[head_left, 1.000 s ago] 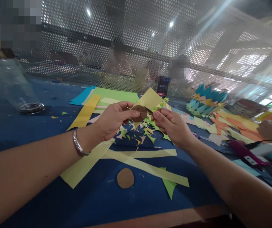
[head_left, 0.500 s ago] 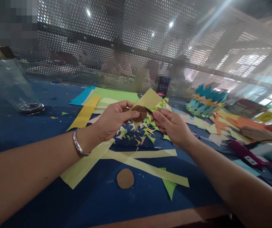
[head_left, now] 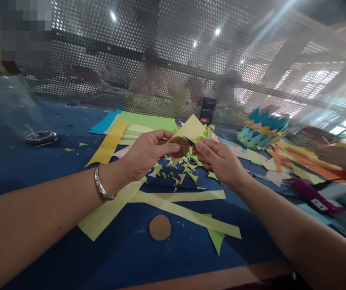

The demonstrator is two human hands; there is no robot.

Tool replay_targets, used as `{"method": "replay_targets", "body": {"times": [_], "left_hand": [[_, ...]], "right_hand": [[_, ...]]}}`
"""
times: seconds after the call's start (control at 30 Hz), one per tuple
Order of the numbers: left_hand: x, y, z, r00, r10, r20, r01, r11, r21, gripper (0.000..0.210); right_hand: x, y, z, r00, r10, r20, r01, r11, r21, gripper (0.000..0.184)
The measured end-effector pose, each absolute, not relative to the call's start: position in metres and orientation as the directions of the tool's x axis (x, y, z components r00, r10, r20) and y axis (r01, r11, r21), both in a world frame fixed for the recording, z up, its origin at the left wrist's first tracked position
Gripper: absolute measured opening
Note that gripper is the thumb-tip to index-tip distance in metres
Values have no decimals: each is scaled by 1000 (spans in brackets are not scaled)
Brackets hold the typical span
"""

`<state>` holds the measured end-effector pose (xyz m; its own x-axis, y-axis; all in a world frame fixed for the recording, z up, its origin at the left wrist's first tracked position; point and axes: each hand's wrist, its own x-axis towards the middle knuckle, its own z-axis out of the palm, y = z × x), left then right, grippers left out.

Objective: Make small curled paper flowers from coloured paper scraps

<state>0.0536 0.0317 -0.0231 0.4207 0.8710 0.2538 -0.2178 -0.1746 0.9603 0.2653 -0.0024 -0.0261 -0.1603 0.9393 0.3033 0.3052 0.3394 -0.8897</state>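
My left hand (head_left: 148,155) pinches a brown cardboard disc (head_left: 183,150) together with a pale yellow sheet of paper (head_left: 193,127), the paper standing up behind the disc. In my right hand (head_left: 218,161) is a small pair of scissors (head_left: 189,141); its dark blades reach the paper at the disc's upper right edge, and its handles are hidden by my fingers. A second cardboard disc (head_left: 160,227) lies flat on the blue table nearer to me. Paper scraps (head_left: 187,167) in green, yellow and pink are scattered beneath my hands.
Pale yellow strips (head_left: 187,213) cross in front of me. Coloured sheets (head_left: 148,119) lie behind my left hand, and a glass jar (head_left: 36,117) stands far left. Rightward are a layered paper crown (head_left: 263,127), a purple power strip (head_left: 314,196) with cables, and another person's hand (head_left: 337,157).
The disc and paper have shifted slightly right and down, and the scissor blades show more over the disc's top edge. At the right, the other person's hand has moved up.
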Motion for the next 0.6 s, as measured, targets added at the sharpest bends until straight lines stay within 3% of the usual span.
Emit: {"method": "replay_targets", "body": {"times": [0.6], "left_hand": [[55, 31, -20, 413, 883, 224, -208, -148, 967, 16]], "right_hand": [[267, -2, -27, -156, 924, 349, 394, 382, -836, 44]]}}
